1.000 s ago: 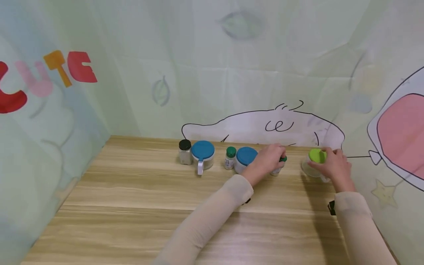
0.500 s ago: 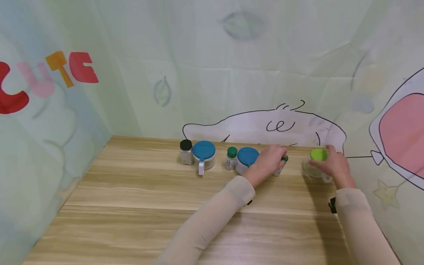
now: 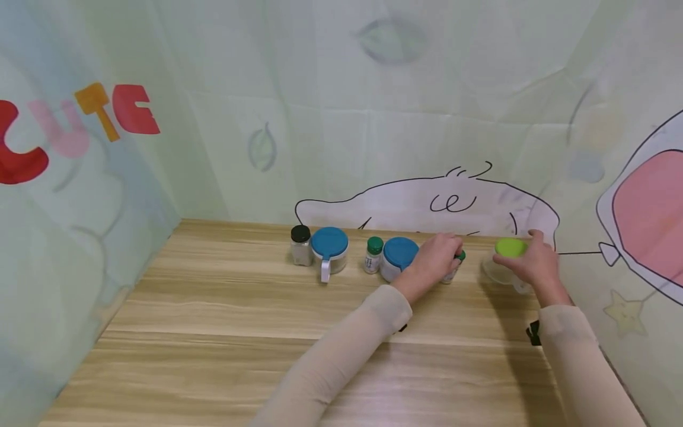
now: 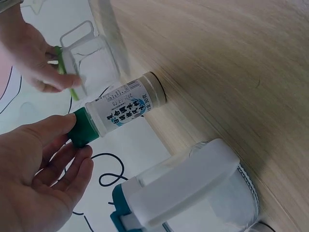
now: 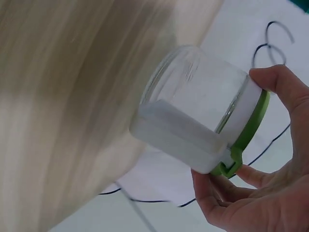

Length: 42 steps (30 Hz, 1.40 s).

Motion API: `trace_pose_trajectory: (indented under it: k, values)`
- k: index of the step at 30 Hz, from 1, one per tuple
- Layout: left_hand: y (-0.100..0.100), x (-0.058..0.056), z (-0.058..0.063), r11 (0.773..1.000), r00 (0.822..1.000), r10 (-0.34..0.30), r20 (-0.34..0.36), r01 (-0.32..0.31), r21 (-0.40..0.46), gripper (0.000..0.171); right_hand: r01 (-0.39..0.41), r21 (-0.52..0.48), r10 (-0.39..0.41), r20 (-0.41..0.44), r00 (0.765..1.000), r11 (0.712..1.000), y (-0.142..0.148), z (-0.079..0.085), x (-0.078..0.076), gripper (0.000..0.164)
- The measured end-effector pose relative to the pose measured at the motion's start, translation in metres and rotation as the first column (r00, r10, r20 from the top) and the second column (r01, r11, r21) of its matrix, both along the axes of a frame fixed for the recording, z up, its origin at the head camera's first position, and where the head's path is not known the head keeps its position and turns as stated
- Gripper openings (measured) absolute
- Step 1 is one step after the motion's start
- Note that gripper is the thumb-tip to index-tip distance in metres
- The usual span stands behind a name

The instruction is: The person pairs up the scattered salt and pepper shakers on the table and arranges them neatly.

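Note:
My left hand (image 3: pixel 433 261) pinches the dark green cap (image 4: pixel 83 128) of a small labelled spice bottle (image 4: pixel 126 107), which stands upright on the table near the back edge. To its right, my right hand (image 3: pixel 539 267) grips a clear glass seasoning jar (image 5: pixel 198 92) around its white collar and lime-green lid (image 5: pixel 255 121). The thumb lies on one side of the collar and other fingers are by the jar's white handle (image 5: pixel 174 130). In the head view, my left hand covers part of the bottle and of a blue-lidded jar (image 3: pixel 400 253) beside it.
Farther left along the back edge stand another green-capped bottle (image 3: pixel 373 255), a second blue-lidded jar (image 3: pixel 329 246) with its handle toward me, and a black-capped square bottle (image 3: pixel 301 246). A printed cloth backdrop (image 3: pixel 341 148) rises right behind the wooden table (image 3: pixel 224 314).
My right hand and the green-lidded jar have shifted slightly left, and an upper finger now points up from the lid. The left hand keeps its hold on the bottle cap.

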<state>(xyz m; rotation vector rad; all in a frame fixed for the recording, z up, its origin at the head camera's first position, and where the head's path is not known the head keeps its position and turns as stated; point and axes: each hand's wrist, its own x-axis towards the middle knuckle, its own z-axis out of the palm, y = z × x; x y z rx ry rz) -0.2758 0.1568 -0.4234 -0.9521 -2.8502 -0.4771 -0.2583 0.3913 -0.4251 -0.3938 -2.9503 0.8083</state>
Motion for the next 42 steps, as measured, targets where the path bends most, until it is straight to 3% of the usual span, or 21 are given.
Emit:
trace_pose_trajectory:
  k: [6,13,33,42]
  values:
    - [-0.001,-0.001,-0.001,1.000,1.000,0.008,-0.004,-0.008,0.010,0.011,-0.074,0.058,0.077,-0.054,0.996,0.996,-0.028,0.006,0.004,0.113]
    - [0.003,0.001,-0.003,1.000,1.000,0.007,-0.006,-0.007,0.021,0.009,-0.130,0.092,0.139,-0.095,0.986,0.987,-0.047,-0.001,0.009,0.111]
    - [0.004,0.004,0.001,1.000,1.000,0.023,-0.002,-0.023,-0.007,0.012,-0.129,0.095,0.132,-0.031,0.991,0.987,-0.059,-0.007,0.020,0.114]
    - [0.003,0.004,0.001,1.000,1.000,0.024,-0.005,-0.024,-0.006,0.012,-0.148,0.116,0.148,0.009,0.989,0.982,-0.063,-0.009,0.025,0.105]
